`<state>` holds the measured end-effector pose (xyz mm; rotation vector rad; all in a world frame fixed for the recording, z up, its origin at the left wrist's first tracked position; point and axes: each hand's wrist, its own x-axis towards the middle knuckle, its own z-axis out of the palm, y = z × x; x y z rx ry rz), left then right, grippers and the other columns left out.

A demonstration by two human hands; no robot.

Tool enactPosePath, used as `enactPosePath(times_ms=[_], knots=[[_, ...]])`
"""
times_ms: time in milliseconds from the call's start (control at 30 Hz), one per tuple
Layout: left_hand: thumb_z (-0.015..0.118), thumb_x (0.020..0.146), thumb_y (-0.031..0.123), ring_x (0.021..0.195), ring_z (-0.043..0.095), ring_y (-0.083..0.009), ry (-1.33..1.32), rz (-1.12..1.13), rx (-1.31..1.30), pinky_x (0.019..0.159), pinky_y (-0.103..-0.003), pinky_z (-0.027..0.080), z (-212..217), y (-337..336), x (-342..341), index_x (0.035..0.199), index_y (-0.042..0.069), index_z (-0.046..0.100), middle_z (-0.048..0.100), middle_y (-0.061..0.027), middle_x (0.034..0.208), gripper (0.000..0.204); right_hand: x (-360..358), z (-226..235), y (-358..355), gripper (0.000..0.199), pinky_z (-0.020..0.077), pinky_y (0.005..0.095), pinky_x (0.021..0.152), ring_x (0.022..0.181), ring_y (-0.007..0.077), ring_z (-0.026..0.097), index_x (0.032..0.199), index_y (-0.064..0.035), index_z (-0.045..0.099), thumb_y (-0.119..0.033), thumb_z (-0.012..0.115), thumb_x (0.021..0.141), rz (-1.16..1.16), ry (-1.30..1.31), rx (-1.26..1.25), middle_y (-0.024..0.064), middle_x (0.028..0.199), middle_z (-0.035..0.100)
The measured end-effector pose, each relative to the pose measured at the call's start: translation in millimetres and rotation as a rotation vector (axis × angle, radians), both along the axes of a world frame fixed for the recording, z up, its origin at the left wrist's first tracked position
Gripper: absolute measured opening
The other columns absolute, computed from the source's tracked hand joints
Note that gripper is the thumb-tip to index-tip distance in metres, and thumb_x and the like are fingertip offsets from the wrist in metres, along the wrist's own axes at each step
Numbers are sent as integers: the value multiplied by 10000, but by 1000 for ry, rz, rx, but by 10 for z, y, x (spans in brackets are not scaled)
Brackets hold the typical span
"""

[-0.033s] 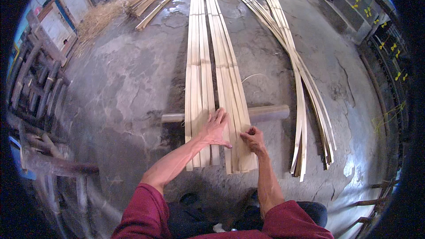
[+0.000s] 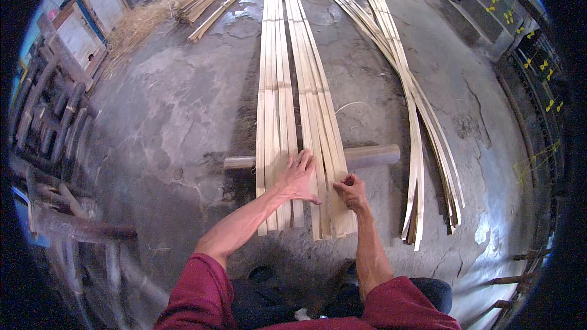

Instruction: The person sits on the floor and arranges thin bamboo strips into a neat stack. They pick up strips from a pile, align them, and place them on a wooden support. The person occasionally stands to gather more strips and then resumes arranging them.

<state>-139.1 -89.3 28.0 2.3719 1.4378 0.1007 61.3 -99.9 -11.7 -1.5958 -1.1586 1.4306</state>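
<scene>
Strips [image 2: 313, 95] have shifted slightly, partly beneath right hand [image 2: 353, 194].

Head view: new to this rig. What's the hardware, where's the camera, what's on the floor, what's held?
There's no machine: these are a person's bare hands, the left hand and the right hand. The view looks down from the left of two head-worn fisheye cameras, so straight edges bend near the rim.

Two rows of long, pale strips run away from the person, lying across a round pole on the concrete floor. To the right, more strips lie in a crossed bundle.

The left hand is spread over the rows. The right hand's fingers are at the right row; whether they grip a strip is unclear.
</scene>
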Motion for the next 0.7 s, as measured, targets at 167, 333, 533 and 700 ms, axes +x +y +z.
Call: enactPosePath(times_ms=[167, 333, 533, 700], knots=[[645, 515, 617, 1254, 156, -331, -15, 70, -30, 1000, -537, 101, -9, 99, -7, 1262, -42, 218, 132, -223, 1337, 1084, 80, 87, 133, 170, 421, 276, 511, 565, 148, 516, 720, -25, 534, -91, 679, 661, 88, -85, 16, 33, 621, 535], [613, 701, 343, 1159, 312, -320, -165, 165, 76, 936, -522, 210, 47, 25, -23, 1191, -28, 336, 321, -208, 1210, 674, -161, 192, 220, 174, 440, 359, 586, 648, 296, 552, 769, -4, 563, -128, 625, 663, -109, -702, 756, 161, 697, 564], [593, 698, 145, 756, 553, -336, -146, 258, -140, 661, -441, 446, 144, -262, 126, 1177, -52, 319, 544, -182, 852, 585, -706, 349, 110, 187, 432, 429, 689, 836, 338, 527, 835, -65, 573, -209, 556, 717, 244, -768, 308, 164, 863, 524], [605, 656, 125, 668, 563, -363, -249, 401, -319, 625, -431, 460, -13, -369, 187, 1269, -24, 130, 577, -191, 755, 790, -803, 433, 64, 226, 420, 471, 719, 894, 322, 500, 890, -65, 540, -206, 553, 714, 221, -894, 288, 147, 912, 493]])
